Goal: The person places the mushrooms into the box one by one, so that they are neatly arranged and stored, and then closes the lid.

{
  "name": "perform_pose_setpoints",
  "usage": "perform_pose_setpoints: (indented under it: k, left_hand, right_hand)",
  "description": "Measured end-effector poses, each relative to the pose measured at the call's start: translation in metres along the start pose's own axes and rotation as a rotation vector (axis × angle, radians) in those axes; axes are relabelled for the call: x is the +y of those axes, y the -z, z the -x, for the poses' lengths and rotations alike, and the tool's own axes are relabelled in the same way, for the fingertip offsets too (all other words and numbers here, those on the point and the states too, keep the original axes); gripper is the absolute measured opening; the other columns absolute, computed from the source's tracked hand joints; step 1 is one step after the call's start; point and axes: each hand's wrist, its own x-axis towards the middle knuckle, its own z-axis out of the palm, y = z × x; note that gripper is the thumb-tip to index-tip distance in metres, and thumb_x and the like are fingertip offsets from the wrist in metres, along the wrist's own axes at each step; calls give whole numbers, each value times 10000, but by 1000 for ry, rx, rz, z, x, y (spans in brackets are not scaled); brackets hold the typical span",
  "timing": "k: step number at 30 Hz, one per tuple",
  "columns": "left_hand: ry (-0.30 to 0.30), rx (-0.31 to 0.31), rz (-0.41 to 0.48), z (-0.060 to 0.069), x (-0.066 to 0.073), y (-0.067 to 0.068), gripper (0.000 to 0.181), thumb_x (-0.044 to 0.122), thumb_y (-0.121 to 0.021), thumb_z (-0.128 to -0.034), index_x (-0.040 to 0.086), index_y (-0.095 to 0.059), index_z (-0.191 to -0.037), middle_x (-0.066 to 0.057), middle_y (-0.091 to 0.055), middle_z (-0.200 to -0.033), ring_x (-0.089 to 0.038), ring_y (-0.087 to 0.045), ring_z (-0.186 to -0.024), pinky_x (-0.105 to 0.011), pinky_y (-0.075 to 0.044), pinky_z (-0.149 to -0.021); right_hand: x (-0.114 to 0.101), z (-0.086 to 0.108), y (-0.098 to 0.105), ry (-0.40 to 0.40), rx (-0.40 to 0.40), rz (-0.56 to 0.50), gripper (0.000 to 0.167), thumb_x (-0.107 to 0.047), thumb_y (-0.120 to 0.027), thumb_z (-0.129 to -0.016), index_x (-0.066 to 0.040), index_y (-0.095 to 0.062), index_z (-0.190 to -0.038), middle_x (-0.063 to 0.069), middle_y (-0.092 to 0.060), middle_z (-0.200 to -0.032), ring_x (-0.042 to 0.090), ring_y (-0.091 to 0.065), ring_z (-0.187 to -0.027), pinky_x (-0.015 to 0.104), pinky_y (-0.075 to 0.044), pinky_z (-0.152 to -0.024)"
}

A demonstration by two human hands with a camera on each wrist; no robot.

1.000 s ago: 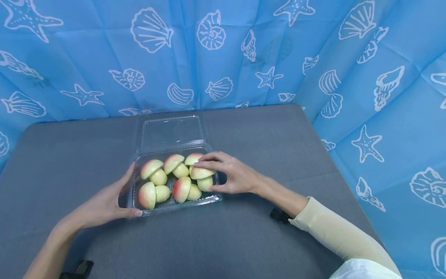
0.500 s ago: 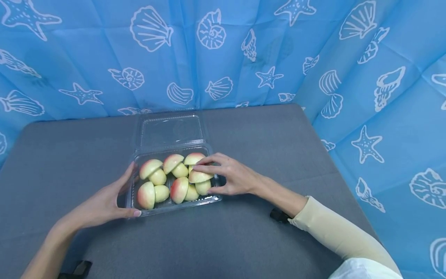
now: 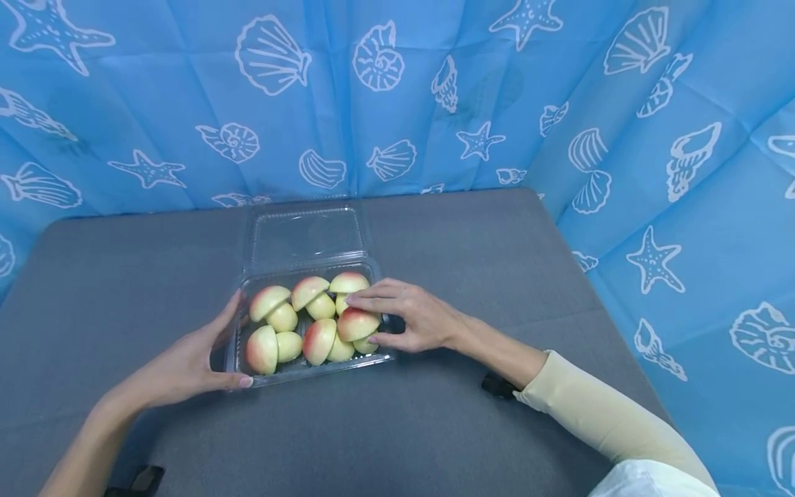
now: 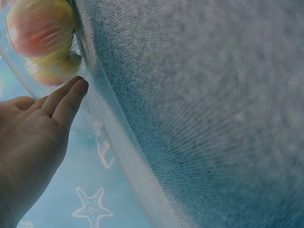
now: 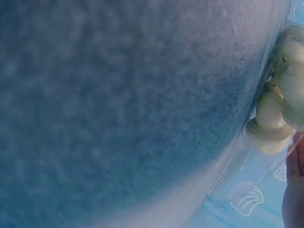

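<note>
A clear plastic container (image 3: 282,376) stands on the table with its hinged lid (image 3: 307,231) laid back. Inside, in two rows, lie several toy mushrooms (image 3: 262,350) with pale yellow stems and red-tinged caps. My left hand (image 3: 180,366) spans the container's left end, thumb at the front corner and nearly straight fingers against the side wall; the left wrist view shows these fingers (image 4: 69,102) touching the plastic. At the front right, my right hand (image 3: 416,316) holds a toy mushroom (image 3: 358,324) between its thumb and fingers. Another mushroom (image 3: 349,281) behind it is partly covered by the fingers.
Grey cloth covers the table (image 3: 397,428). A blue curtain (image 3: 422,90) with white shells and starfish hangs along the back and right. The lid's far edge lies close to that curtain.
The front-right mushroom has tilted and turned, so its cap's red side faces forward and its stem shows less. My right hand shifted slightly with it. My left hand stays in place.
</note>
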Motion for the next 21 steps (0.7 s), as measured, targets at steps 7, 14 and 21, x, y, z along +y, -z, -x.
perform_pose_setpoints:
  k: [7,14,21]
  left_hand:
    - [5,8,-4,0,1,-1,1280,484,-814,-783,210,150,-1579,-231,-12,-1640,-515,-290,-1393,-607,-319,-1073]
    - [-8,10,-11,1,0,-1,1287,472,-821,-779,195,149,-1579,-246,-23,-1634,-518,-297,-1389,-598,-318,-1069]
    - [-13,9,-3,1,2,0,1284,468,-822,-779,193,142,-1580,-225,-11,-1641,-498,-291,-1402,-585,-314,-1073]
  right_hand:
    - [3,-5,6,-19,64,-54,516,-249,-742,-881,9,-628,-1314,89,-652,-1309,166,-583,-1240,345,-442,-1068]
    - [14,-9,13,-59,105,-53,465,-224,-735,-883,-2,-654,-1283,75,-664,-1288,171,-605,-1208,357,-471,-1039]
    - [29,-12,22,-114,146,-41,435,-197,-741,-877,-13,-667,-1265,73,-680,-1253,185,-617,-1184,364,-489,-1017]
